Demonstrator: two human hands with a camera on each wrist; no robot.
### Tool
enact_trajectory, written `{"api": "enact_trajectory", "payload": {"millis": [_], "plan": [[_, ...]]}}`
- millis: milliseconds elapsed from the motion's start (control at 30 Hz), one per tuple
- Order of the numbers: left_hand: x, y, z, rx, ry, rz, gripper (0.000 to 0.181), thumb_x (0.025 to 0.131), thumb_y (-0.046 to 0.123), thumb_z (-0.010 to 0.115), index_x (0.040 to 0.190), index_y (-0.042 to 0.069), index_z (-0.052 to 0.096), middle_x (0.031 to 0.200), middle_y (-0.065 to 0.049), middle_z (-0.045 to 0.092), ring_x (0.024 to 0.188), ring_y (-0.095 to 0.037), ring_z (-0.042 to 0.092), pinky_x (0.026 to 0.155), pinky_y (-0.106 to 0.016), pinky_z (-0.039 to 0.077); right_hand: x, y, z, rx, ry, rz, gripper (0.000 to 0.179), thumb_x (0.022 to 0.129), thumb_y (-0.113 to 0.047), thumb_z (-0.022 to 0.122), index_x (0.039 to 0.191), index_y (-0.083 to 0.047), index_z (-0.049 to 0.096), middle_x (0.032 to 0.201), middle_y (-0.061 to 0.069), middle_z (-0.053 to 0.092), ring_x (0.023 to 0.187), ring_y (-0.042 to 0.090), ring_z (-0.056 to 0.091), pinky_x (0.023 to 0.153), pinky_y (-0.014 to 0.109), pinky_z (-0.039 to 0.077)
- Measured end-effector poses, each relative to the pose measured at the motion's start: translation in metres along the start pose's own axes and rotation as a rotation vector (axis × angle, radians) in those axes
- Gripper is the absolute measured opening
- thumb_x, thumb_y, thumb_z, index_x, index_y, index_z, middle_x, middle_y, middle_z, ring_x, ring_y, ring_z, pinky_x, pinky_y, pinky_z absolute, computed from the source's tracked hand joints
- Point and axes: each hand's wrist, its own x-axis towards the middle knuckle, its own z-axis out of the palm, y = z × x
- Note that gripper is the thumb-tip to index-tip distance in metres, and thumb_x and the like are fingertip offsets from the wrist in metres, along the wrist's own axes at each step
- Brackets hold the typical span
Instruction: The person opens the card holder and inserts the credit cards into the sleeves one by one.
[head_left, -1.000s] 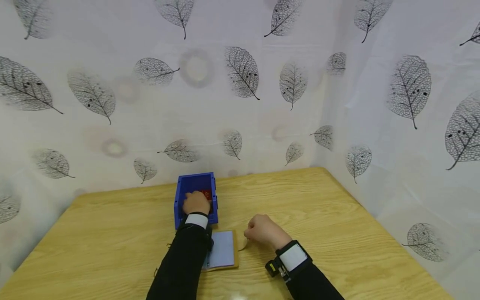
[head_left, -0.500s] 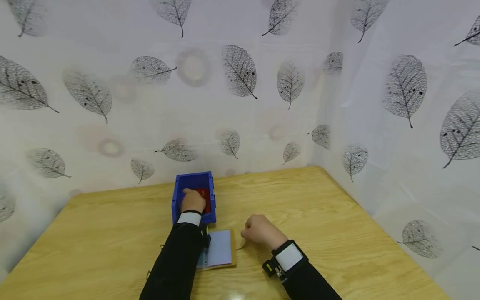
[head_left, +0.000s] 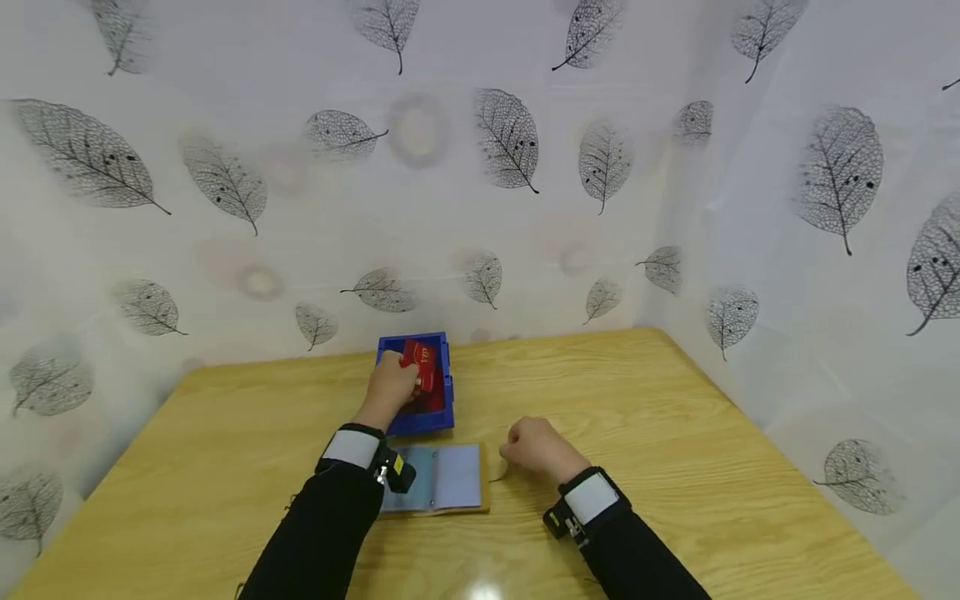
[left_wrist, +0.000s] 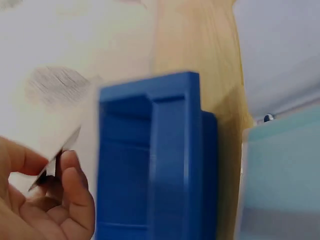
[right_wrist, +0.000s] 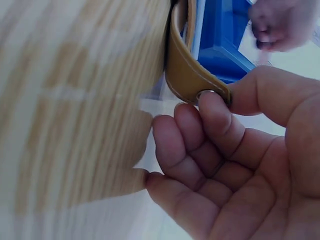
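Note:
My left hand (head_left: 390, 385) pinches a red card (head_left: 423, 358) with pale lettering, raised at the blue bin (head_left: 448, 379). In the left wrist view, the card (left_wrist: 73, 139) is seen nearly edge-on between thumb and fingers, beside the bin's wall (left_wrist: 172, 160). Nearer me lies an open tan card holder (head_left: 485, 479) with clear sleeves (head_left: 459, 477) and a ring spine. On its right side my right hand (head_left: 546, 450) pinches the end of the holder's strap (right_wrist: 192, 75), which has a metal snap and pale stitching. The strap curves up off the table.
More red (head_left: 431, 402) shows inside the bin, partly hidden by the left hand. The wooden table (head_left: 600, 392) runs back to a leaf-printed curtain (head_left: 510, 217) behind it and along the right.
My left hand has risen out of the bin with a red card in its fingers. The right hand keeps its pinch on the strap. The head view has shifted slightly.

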Motion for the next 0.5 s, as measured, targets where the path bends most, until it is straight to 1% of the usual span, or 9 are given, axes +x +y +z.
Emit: {"api": "enact_trajectory", "payload": {"millis": [67, 133, 167, 200, 267, 333, 400, 433, 500], "plan": [[-0.015, 0.003, -0.006, 0.024, -0.043, 0.039, 0.032, 0.095, 0.013, 0.048, 0.121, -0.006, 0.051, 0.092, -0.015, 0.061, 0.069, -0.018, 0.059, 0.057, -0.027, 0.049, 0.001, 0.000, -0.001, -0.012, 0.017, -0.040, 0.017, 0.087, -0.008, 0.062, 0.071, -0.010, 0.056, 0.064, -0.002, 0.050, 0.057, 0.012, 0.045, 0.052, 0.027, 0.038], [-0.031, 0.002, -0.011, 0.069, -0.083, 0.077, 0.024, 0.094, 0.013, 0.050, 0.111, -0.004, 0.056, 0.093, -0.014, 0.060, 0.073, -0.020, 0.058, 0.058, -0.029, 0.048, 0.001, -0.002, -0.001, -0.018, 0.039, -0.102, 0.004, 0.087, -0.007, 0.063, 0.084, -0.007, 0.061, 0.078, 0.001, 0.058, 0.070, 0.016, 0.053, 0.061, 0.032, 0.045], [-0.038, 0.000, -0.013, 0.097, -0.098, 0.096, 0.022, 0.094, 0.014, 0.052, 0.107, -0.003, 0.058, 0.093, -0.013, 0.061, 0.074, -0.021, 0.058, 0.059, -0.029, 0.048, 0.001, -0.003, 0.000, -0.029, 0.044, -0.138, 0.004, 0.087, -0.007, 0.064, 0.090, -0.006, 0.063, 0.085, 0.003, 0.061, 0.077, 0.018, 0.056, 0.067, 0.034, 0.048], [-0.045, -0.004, -0.015, 0.108, -0.116, 0.113, 0.020, 0.094, 0.013, 0.053, 0.104, -0.003, 0.059, 0.092, -0.012, 0.061, 0.074, -0.021, 0.058, 0.058, -0.030, 0.048, 0.001, -0.005, 0.001, -0.047, 0.045, -0.181, 0.009, 0.087, -0.008, 0.064, 0.096, -0.005, 0.064, 0.092, 0.005, 0.063, 0.084, 0.020, 0.058, 0.072, 0.037, 0.050], [-0.057, -0.014, -0.017, 0.100, -0.156, 0.120, 0.014, 0.093, 0.010, 0.055, 0.098, -0.003, 0.060, 0.089, -0.011, 0.061, 0.071, -0.020, 0.059, 0.058, -0.031, 0.051, 0.000, -0.011, 0.003, -0.094, 0.025, -0.257, 0.021, 0.088, -0.013, 0.067, 0.106, -0.002, 0.064, 0.105, 0.010, 0.064, 0.097, 0.025, 0.061, 0.084, 0.041, 0.050], [-0.067, -0.024, -0.018, 0.061, -0.194, 0.116, 0.010, 0.092, 0.005, 0.058, 0.094, -0.004, 0.061, 0.087, -0.011, 0.061, 0.069, -0.018, 0.059, 0.057, -0.031, 0.054, 0.000, -0.018, 0.007, -0.193, -0.021, -0.313, 0.035, 0.088, -0.023, 0.071, 0.113, -0.001, 0.063, 0.113, 0.012, 0.064, 0.106, 0.027, 0.061, 0.091, 0.041, 0.049], [-0.075, -0.034, -0.019, 0.003, -0.238, 0.083, 0.007, 0.092, 0.002, 0.059, 0.092, -0.005, 0.060, 0.085, -0.012, 0.060, 0.067, -0.018, 0.061, 0.057, -0.033, 0.056, -0.001, -0.025, 0.010, -0.303, -0.089, -0.345, 0.054, 0.085, -0.037, 0.075, 0.122, 0.000, 0.061, 0.123, 0.013, 0.062, 0.113, 0.027, 0.060, 0.096, 0.038, 0.048], [-0.078, -0.038, -0.019, -0.010, -0.254, 0.066, 0.006, 0.092, 0.002, 0.060, 0.091, -0.005, 0.059, 0.085, -0.012, 0.060, 0.066, -0.018, 0.061, 0.058, -0.033, 0.056, -0.001, -0.028, 0.011, -0.354, -0.123, -0.353, 0.062, 0.083, -0.042, 0.076, 0.125, 0.000, 0.059, 0.126, 0.013, 0.061, 0.115, 0.026, 0.059, 0.097, 0.037, 0.047], [-0.083, -0.046, -0.018, -0.035, -0.280, 0.030, 0.007, 0.092, 0.001, 0.061, 0.089, -0.004, 0.058, 0.085, -0.013, 0.059, 0.063, -0.018, 0.062, 0.058, -0.033, 0.057, -0.001, -0.032, 0.014, -0.447, -0.179, -0.368, 0.073, 0.079, -0.050, 0.076, 0.129, -0.001, 0.057, 0.129, 0.011, 0.060, 0.114, 0.024, 0.060, 0.097, 0.033, 0.047]]}}
